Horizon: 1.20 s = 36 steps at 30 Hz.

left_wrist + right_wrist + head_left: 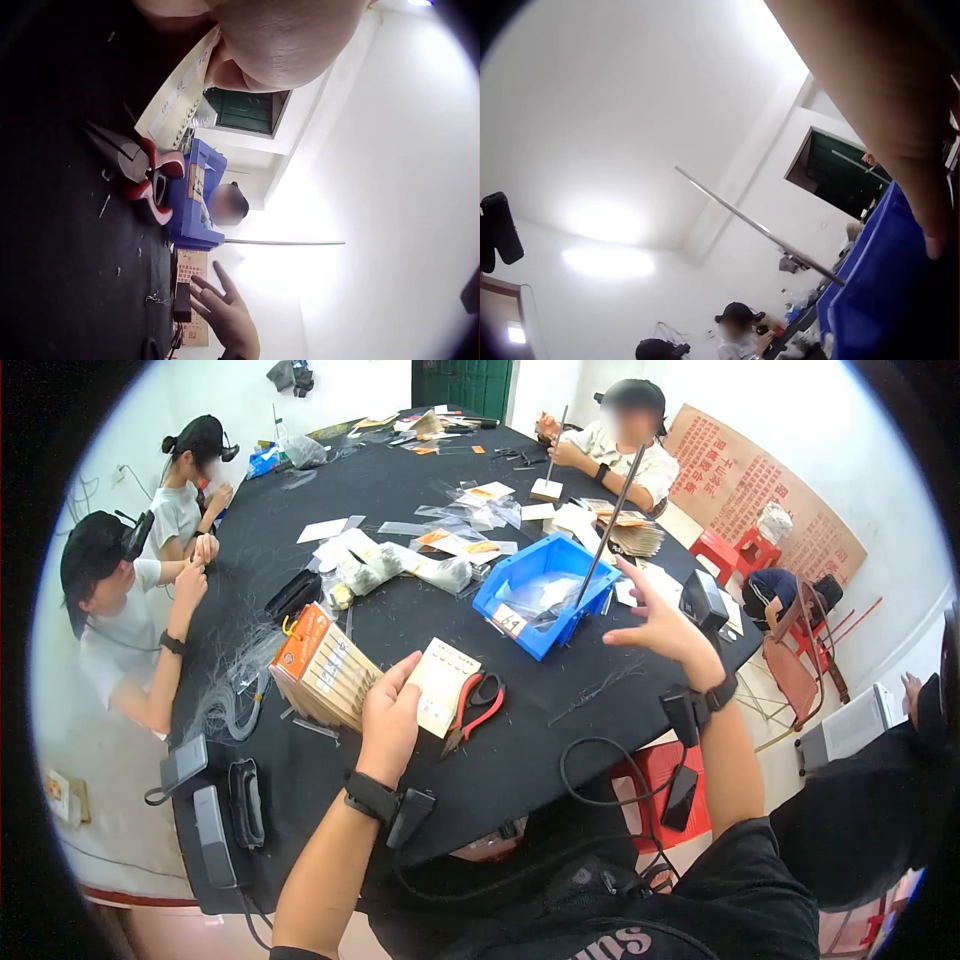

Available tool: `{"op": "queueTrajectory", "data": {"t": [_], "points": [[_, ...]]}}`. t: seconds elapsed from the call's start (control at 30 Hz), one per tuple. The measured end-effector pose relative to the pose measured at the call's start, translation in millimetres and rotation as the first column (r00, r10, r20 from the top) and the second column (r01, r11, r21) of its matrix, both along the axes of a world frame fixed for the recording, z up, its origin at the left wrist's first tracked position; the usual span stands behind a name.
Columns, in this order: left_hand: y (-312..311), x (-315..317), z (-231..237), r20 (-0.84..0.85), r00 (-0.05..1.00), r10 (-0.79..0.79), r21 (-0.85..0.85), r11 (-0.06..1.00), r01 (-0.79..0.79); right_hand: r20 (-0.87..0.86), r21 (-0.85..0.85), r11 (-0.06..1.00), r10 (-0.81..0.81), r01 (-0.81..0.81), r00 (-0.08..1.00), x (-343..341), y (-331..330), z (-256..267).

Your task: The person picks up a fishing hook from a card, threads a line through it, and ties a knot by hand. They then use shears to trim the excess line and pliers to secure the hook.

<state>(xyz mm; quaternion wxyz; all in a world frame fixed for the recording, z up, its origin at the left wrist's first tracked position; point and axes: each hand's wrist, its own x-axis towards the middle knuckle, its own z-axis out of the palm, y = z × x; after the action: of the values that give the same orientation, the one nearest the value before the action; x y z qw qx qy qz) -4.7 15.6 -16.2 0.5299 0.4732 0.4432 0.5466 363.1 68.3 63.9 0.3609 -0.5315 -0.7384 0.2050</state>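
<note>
My left hand (pixel 390 720) pinches a cream card (pixel 443 685) between thumb and fingers, with a row of small dark marks along its top. Red-handled pliers (pixel 474 710) lie against the card's right side, jaws toward me. My right hand (pixel 665 622) is raised with fingers spread, holding nothing, just right of a blue bin (pixel 540 645) labelled 64. Clear plastic lies in the bin, and a metal rod (pixel 612 520) slants up from it. In the left wrist view the card (pixel 176 97) stands tilted above the pliers (pixel 139 169).
A stack of cards with an orange header (pixel 325 670) stands left of my left hand. Clear bags (pixel 370 565) and loose cards lie beyond. Clear strands (pixel 235 700) lie at the left, a black device (pixel 703 600) at the right. Several people sit around the black table (pixel 520 760).
</note>
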Motion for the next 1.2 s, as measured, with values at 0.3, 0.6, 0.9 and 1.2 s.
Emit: {"op": "queueTrajectory", "data": {"t": [0.3, 0.6, 0.9, 1.2], "points": [[-2.7, -0.4, 1.5, 0.009, 1.000, -0.026, -0.009, 1.000, 0.027, 0.013, 0.076, 0.987, -0.145, 0.144, 0.989, -26.9, 37.0, -30.4], [-5.4, -1.6, 3.0, -0.473, 0.856, 0.207, 0.455, 0.890, 0.036, 0.119, 0.128, 0.939, -0.335, 0.320, 0.935, -48.4, 58.2, -30.8], [-20.4, 1.7, 37.3, -0.446, 0.844, 0.297, 0.560, 0.829, 0.004, 0.021, -0.108, 0.944, -0.312, 0.313, 0.950, 14.3, -0.3, -19.2], [-45.0, 44.2, 67.8, -0.759, 0.649, -0.044, 0.481, 0.635, 0.605, -0.052, -0.038, 0.987, -0.156, 0.154, 0.986, 51.6, -51.6, -57.7]]}}
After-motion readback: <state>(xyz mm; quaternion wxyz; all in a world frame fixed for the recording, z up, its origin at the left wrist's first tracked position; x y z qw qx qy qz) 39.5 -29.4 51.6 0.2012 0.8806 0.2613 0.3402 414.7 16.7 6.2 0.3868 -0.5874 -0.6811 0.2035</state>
